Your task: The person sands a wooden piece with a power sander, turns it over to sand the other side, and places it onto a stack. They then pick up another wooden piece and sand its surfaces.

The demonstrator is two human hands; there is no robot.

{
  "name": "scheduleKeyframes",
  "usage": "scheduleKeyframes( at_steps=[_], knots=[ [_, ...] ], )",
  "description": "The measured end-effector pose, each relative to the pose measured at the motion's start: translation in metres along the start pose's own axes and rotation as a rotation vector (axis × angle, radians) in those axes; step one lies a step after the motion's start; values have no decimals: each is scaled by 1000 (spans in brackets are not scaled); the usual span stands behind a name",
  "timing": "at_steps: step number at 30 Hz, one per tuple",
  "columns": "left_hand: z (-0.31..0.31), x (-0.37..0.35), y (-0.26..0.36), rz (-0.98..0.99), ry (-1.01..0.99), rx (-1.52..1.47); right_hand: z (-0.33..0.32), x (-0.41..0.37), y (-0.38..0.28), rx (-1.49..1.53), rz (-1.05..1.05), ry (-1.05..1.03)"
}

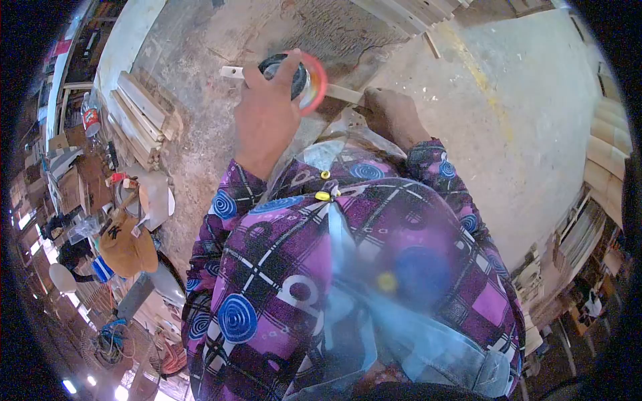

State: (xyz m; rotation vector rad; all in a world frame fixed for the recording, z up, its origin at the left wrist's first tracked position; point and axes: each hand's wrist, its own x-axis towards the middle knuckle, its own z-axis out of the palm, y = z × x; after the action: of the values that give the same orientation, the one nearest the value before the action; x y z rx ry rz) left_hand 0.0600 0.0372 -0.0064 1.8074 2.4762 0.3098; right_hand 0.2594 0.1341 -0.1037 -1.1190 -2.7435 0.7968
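Note:
My left hand (267,120) is wrapped over the dark top of a round tool (313,83) with a red and orange rim, which looks like a sander or wheel. Under the tool lies a narrow pale wooden strip (344,94); its left end, with small holes, sticks out past my left hand. At the strip's right end my right hand (394,115) has its fingers curled around the wood. The exact fingertips of my right hand are hard to see. Both hands are just in front of my chest.
Stacked wooden pieces (139,113) lie at the left, beside a bottle (90,117). A brown cap (128,246) and a fan (103,341) are at lower left. More boards (408,15) are at the top, and others (605,160) line the right edge.

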Motion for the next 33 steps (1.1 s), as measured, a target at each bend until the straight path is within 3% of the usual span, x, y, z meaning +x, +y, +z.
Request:
scheduleKeyframes(
  at_steps=[2,4,10,12,16,18,23,25,28,30,33],
  knots=[
    [-4,-1,4,-2,-42,-5,-2,1,-3,-2,3,7],
    [-5,-2,8,-9,-83,-12,-9,4,-6,-23,91,-173],
    [0,6,-16,9,-19,-39,-6,2,-2,-23,62,-125],
    [-6,12,-29,-169,-55,-32,-5,1,-2,-41,72,-121],
    [-7,6,-30,-185,-35,11,-8,-1,-3,-48,69,-85],
    [-2,0,-4,-66,-116,-21,-1,-6,8,-16,34,-52],
    [17,-9,24,190,19,-86,-11,-21,6,-65,119,-94],
    [16,-4,14,201,67,-76,-13,-26,12,-64,120,-103],
    [14,11,-23,74,75,-99,-15,-33,17,-45,107,-73],
    [4,19,-51,-141,44,-44,-17,-34,17,-42,88,-36],
    [-6,18,-91,-219,149,1,-18,-36,16,-114,160,-64]
  ],
)
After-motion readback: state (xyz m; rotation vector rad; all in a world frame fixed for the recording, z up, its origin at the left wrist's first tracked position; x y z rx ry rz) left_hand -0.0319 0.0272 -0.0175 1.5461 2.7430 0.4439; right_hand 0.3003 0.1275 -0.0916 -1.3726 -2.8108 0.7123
